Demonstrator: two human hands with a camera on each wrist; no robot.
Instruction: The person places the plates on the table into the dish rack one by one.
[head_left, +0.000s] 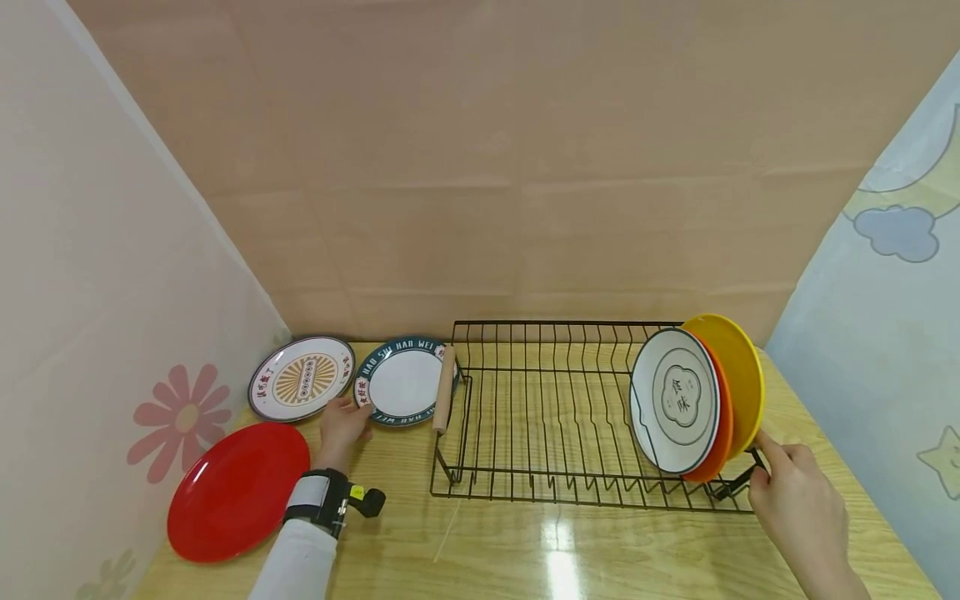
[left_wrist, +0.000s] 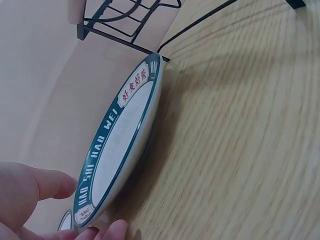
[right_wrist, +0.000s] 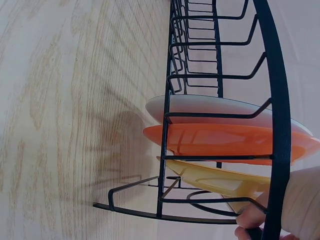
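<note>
Left hand (head_left: pixel 343 423): resting on the table (head_left: pixel 525 542) at the near left rim of the teal-rimmed plate (head_left: pixel 402 382). In the left wrist view the thumb (left_wrist: pixel 47 183) is lying above the rim and a fingertip (left_wrist: pixel 112 231) is sitting at its lower edge, so the hand is pinching the plate's edge lightly; a firm hold cannot be confirmed. The plate is lying just beyond and to the right of the hand, its rim on that side appearing slightly lifted off the wood, its far rim reaching toward the wooden handle (head_left: pixel 445 388) of the dish rack (head_left: pixel 547 408). This hand is by far the nearer one to it.

Adjoining the left hand:
- patterned plate (head_left: pixel 302 378), orange sunburst centre, lying flat just left of the teal-rimmed plate, their rims close or touching.
- red plate (head_left: pixel 237 490), lying flat near the table's front left corner, just left of the wrist.

Right hand (head_left: pixel 798 500): fingers curling about the black end handle (head_left: pixel 738 481) at the rack's right end, gripping it; the right wrist view is showing fingertips (right_wrist: pixel 250 220) against the wire frame.

Standing on edge in the rack's right slots, leaning rightward, from left to right:
- white plate (head_left: pixel 673 400), cloud emblem facing left.
- orange plate (head_left: pixel 722 425), directly behind it.
- yellow plate (head_left: pixel 731 375), rightmost, nearest the right hand.

The rack's long axis is running left to right across the table, its slots left of the white plate showing bare wire, between the two hands.
</note>
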